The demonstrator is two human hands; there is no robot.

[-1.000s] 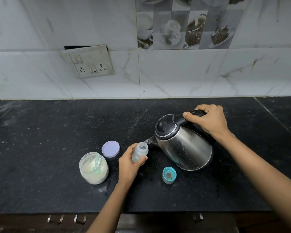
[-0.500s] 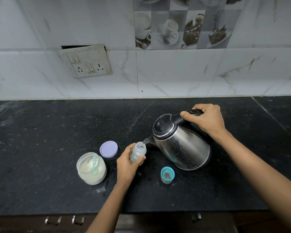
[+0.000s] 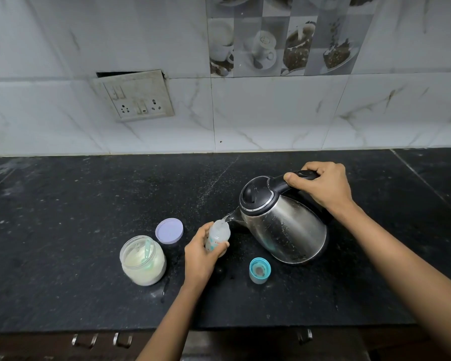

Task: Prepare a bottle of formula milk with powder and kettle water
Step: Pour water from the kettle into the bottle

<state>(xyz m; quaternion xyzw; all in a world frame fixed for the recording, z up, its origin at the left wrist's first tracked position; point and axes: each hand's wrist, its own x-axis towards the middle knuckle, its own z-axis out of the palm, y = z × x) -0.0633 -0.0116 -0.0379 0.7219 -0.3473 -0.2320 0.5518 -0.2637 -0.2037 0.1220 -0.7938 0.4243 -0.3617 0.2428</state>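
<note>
Keep your right hand [image 3: 320, 187] gripping the kettle [image 3: 284, 225] tilted gently; left hand's [image 3: 201, 252] fingers [image 3: 220, 247] hold the bottle [image 3: 217, 237] under its spout.

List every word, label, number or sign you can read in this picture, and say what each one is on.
Nothing can be read for certain.
Bottle, held in the left hand: reddish print, partly covered by the fingers and too blurred to read.
Kettle, held by the right hand: no legible brand or marking.
Powder jar, purple lid, teal cap: no text visible.
Switch plate: no lettering visible.
</note>
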